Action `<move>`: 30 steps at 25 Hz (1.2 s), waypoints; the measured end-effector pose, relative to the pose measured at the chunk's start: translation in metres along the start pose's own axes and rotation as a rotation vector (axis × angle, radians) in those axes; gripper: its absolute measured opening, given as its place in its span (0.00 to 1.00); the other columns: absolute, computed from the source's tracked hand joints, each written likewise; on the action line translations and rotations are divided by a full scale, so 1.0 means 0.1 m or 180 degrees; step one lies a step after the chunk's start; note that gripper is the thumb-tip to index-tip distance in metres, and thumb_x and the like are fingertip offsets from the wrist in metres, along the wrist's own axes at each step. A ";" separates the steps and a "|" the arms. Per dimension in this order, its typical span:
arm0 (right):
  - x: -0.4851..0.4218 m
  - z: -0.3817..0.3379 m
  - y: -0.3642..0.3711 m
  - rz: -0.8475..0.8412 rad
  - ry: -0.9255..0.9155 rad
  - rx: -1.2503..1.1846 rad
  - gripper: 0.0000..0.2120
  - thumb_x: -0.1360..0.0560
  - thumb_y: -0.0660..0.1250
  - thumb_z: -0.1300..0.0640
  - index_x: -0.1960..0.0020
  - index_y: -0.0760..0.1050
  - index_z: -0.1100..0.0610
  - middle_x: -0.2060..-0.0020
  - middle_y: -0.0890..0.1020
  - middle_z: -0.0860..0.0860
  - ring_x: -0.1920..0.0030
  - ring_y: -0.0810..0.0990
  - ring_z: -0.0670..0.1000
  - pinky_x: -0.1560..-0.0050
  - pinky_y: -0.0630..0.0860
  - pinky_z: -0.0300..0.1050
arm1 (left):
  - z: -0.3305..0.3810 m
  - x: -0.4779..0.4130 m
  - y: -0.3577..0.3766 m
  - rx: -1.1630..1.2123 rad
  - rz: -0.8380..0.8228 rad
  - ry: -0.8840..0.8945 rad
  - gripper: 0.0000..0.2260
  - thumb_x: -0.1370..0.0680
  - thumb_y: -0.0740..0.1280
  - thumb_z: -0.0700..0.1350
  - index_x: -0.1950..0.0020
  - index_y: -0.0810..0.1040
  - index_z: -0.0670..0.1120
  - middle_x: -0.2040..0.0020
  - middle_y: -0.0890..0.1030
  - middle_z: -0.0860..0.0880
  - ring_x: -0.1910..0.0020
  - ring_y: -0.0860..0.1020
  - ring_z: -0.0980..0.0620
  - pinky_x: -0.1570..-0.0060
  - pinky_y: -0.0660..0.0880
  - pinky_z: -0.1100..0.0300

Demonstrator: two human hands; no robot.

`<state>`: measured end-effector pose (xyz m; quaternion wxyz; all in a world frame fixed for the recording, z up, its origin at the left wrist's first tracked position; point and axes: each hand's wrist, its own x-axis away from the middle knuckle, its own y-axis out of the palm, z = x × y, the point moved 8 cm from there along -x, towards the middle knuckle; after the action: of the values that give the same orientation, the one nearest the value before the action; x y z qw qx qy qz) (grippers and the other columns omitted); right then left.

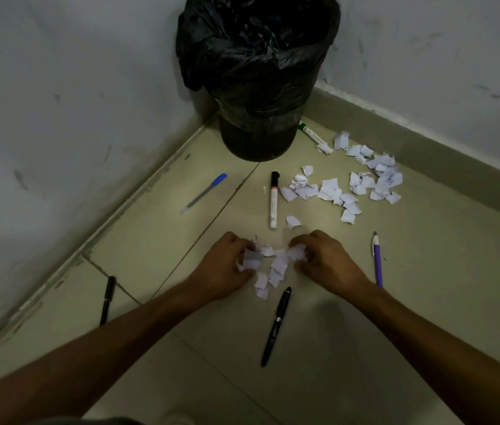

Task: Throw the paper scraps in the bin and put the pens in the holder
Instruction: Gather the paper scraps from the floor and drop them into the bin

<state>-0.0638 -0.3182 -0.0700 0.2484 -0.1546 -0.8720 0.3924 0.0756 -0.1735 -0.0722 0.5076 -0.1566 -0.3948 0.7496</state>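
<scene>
While the black-lined bin (258,72) stands top centre, left hand (227,265) and right hand (328,262), fingers curled, each pinch paper scraps (278,263) at frame centre, black pen (276,326) lying just below.

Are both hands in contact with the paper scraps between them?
Touching. The head view shows the left hand curled round paper scraps in the near pile, and the right hand pinching a crumpled one at the pile's other edge.
</scene>
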 end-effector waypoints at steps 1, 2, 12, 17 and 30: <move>-0.04 -0.01 -0.09 0.0144 0.0043 -0.0127 0.21 0.28 0.73 0.56 0.35 0.75 0.51 0.44 0.77 0.54 0.49 0.79 0.53 0.49 0.77 0.47 | 0.04 -0.04 -0.03 0.0044 0.0087 0.0010 0.25 0.32 0.77 0.51 0.38 0.77 0.47 0.45 0.74 0.47 0.52 0.74 0.55 0.49 0.77 0.54; -0.09 0.01 -0.18 0.0282 0.0132 -0.0143 0.25 0.29 0.73 0.53 0.33 0.73 0.51 0.41 0.77 0.54 0.45 0.79 0.54 0.47 0.77 0.48 | 0.05 -0.07 -0.06 0.0007 0.0165 -0.0019 0.31 0.35 0.78 0.56 0.35 0.75 0.48 0.42 0.73 0.48 0.48 0.73 0.54 0.47 0.77 0.55; -0.11 -0.23 0.17 -0.0393 -0.0526 0.0473 0.32 0.29 0.73 0.47 0.28 0.68 0.50 0.36 0.69 0.54 0.39 0.71 0.55 0.42 0.65 0.41 | 0.14 -0.17 0.30 -0.0491 -0.0236 0.0076 0.24 0.30 0.74 0.53 0.37 0.76 0.47 0.42 0.70 0.44 0.46 0.71 0.47 0.52 0.76 0.49; -0.16 -0.21 0.36 0.0005 -0.0415 0.0499 0.21 0.25 0.70 0.48 0.35 0.74 0.53 0.45 0.74 0.57 0.50 0.77 0.59 0.50 0.76 0.49 | 0.16 -0.18 0.36 -0.0065 0.0045 0.0265 0.07 0.24 0.68 0.44 0.52 0.81 0.40 0.53 0.75 0.44 0.60 0.75 0.50 0.64 0.65 0.70; -0.03 -0.14 -0.54 0.0776 0.0415 -0.2907 0.08 0.26 0.73 0.58 0.52 0.82 0.62 0.53 0.84 0.56 0.54 0.81 0.51 0.59 0.80 0.39 | 0.45 -0.14 -0.84 0.1388 0.1110 -0.0290 0.04 0.25 0.73 0.43 0.52 0.83 0.45 0.60 0.84 0.52 0.62 0.83 0.60 0.65 0.78 0.69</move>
<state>-0.0570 -0.3460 -0.0214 0.1614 -0.3735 -0.9134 -0.0152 0.1069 -0.1902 0.0173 0.3743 -0.0754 -0.2138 0.8991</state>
